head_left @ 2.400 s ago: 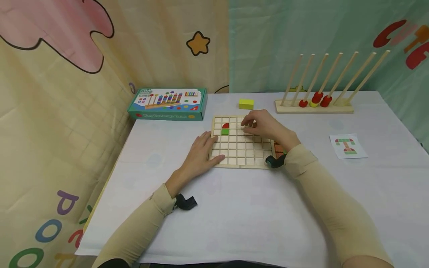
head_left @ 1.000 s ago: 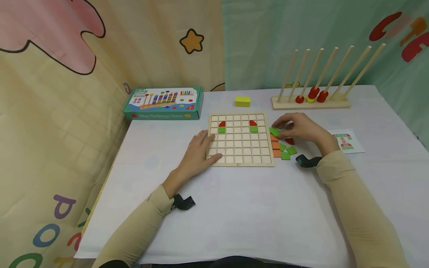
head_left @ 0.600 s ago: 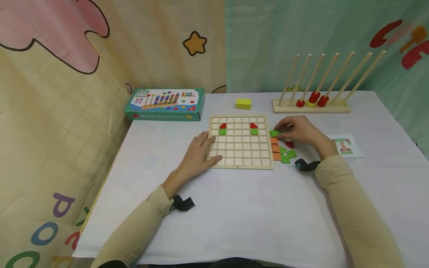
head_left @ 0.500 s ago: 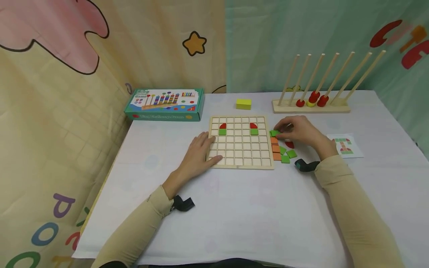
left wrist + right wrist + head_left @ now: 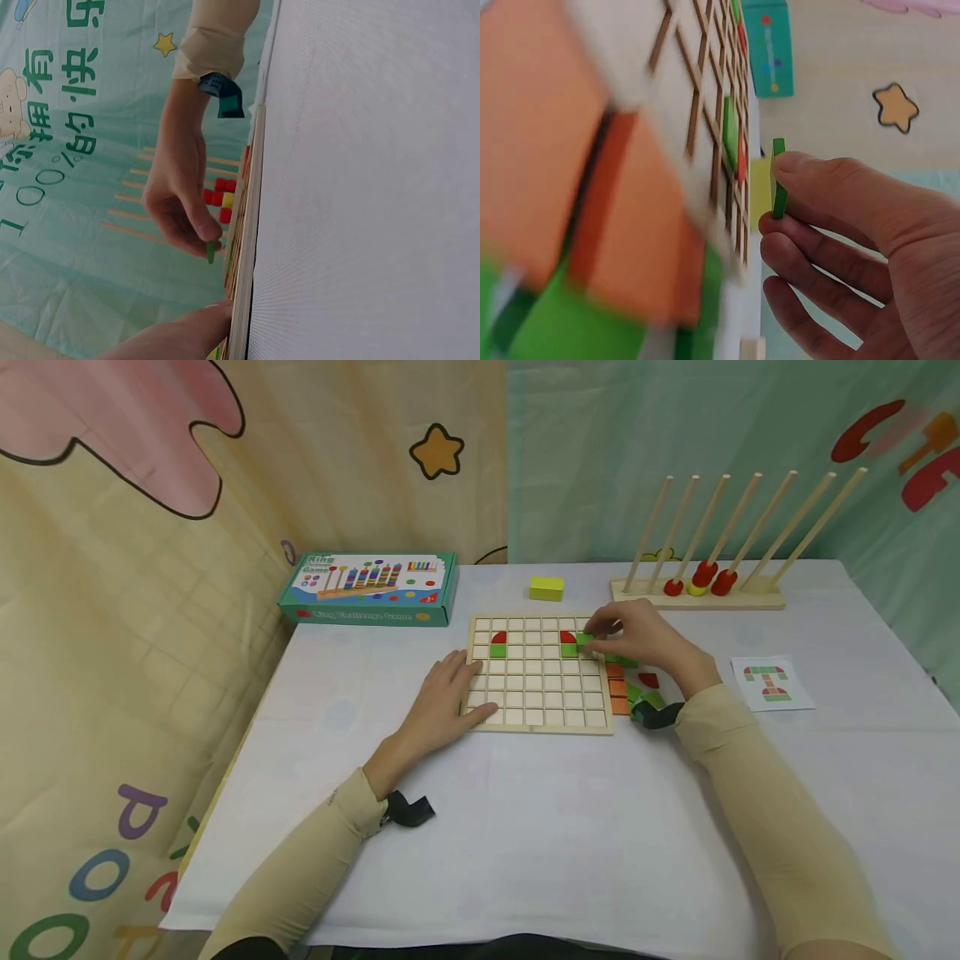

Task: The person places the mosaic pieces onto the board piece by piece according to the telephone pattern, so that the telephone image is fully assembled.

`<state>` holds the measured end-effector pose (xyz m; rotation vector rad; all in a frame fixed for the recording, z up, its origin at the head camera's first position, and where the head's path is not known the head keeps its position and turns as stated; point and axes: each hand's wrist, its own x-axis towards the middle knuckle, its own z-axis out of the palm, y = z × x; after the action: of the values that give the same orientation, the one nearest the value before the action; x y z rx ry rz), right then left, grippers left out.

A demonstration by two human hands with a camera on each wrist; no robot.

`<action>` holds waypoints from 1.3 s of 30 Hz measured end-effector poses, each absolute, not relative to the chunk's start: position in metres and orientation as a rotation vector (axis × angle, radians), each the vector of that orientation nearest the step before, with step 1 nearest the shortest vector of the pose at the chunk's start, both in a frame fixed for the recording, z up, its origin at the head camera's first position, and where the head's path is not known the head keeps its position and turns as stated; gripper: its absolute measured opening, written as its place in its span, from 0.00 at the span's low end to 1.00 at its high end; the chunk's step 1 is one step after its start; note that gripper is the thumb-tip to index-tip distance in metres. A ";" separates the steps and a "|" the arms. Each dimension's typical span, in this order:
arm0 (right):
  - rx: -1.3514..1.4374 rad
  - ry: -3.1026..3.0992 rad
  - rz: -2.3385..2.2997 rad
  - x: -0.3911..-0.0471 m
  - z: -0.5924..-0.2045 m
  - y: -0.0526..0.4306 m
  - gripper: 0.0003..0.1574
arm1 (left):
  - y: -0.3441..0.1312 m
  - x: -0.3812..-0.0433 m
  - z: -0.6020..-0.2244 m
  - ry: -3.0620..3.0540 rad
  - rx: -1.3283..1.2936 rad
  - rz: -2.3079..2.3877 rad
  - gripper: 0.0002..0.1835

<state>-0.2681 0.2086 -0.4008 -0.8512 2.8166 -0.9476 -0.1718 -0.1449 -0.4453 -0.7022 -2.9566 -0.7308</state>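
A wooden grid board (image 5: 532,697) lies on the table, with a red quarter-round tile above a green square at its upper left and another such pair at its upper right. My left hand (image 5: 442,697) rests on the board's left edge, fingers extended and thumb on the lower corner. Between thumb and fingertips my right hand (image 5: 637,635) pinches a green square tile (image 5: 779,180), held over the board's right side near the upper right pair. In the right wrist view the tile stands on edge, apart from the grid.
Orange tiles (image 5: 618,687), green tiles and a red tile (image 5: 648,680) lie just right of the board. Further right is a pattern card (image 5: 772,683). Behind stand a yellow block (image 5: 546,589), a game box (image 5: 371,602) and a peg rack (image 5: 697,602) with several beads.
A second red and green pair appeared at the board's upper right after the earliest frame. Since half a second ago my right hand has carried a green tile left from the pile. The left hand stays.
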 end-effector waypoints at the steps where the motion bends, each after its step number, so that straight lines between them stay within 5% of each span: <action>1: -0.869 2.813 -0.944 -0.271 -0.399 0.202 0.13 | -0.145 -0.171 -0.445 -2.957 -0.702 -0.735 0.42; 21: -0.840 2.823 -0.812 -0.293 -0.400 0.109 0.12 | -0.145 -0.172 -0.444 -2.962 -0.710 -0.719 0.43; 39: -0.839 2.791 -0.721 -0.283 -0.399 0.098 0.20 | -0.147 -0.172 -0.446 -2.962 -0.712 -0.725 0.42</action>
<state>-0.2828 0.0981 -0.3995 -0.8388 2.7906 -0.7211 -0.1716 -0.1471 -0.4458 -0.7120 -2.9618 -0.7252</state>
